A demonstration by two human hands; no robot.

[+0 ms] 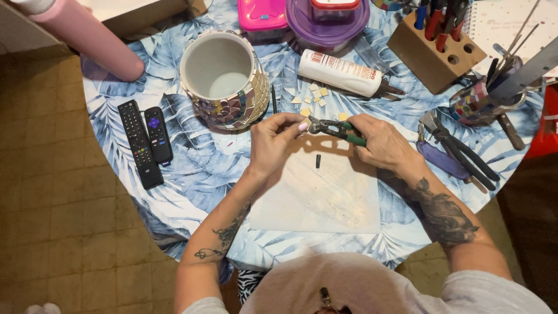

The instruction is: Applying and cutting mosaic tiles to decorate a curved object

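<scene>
My right hand [381, 142] grips green-handled nippers [336, 129], jaws pointing left. My left hand [275, 139] pinches a small pale tile piece [304, 124] right at the jaws. Both hands hover above a white work sheet [319, 197] on the round table with a blue leaf-print cloth [192, 174]. A small dark piece [318, 161] lies on the sheet under the hands. Behind my left hand stands a white pot partly covered in mosaic tiles [224, 78]. Loose pale tile bits [314, 96] lie between the pot and a white glue bottle [340, 72].
Two black remotes [145, 139] lie at the left. Black-handled pliers [459, 151] and a purple tool rest at the right, near a small mosaic cup [474, 102]. A wooden tool block [436, 49], purple lidded bowl [328, 23] and pink box [263, 14] sit behind. A pink cylinder [93, 40] crosses the far left edge.
</scene>
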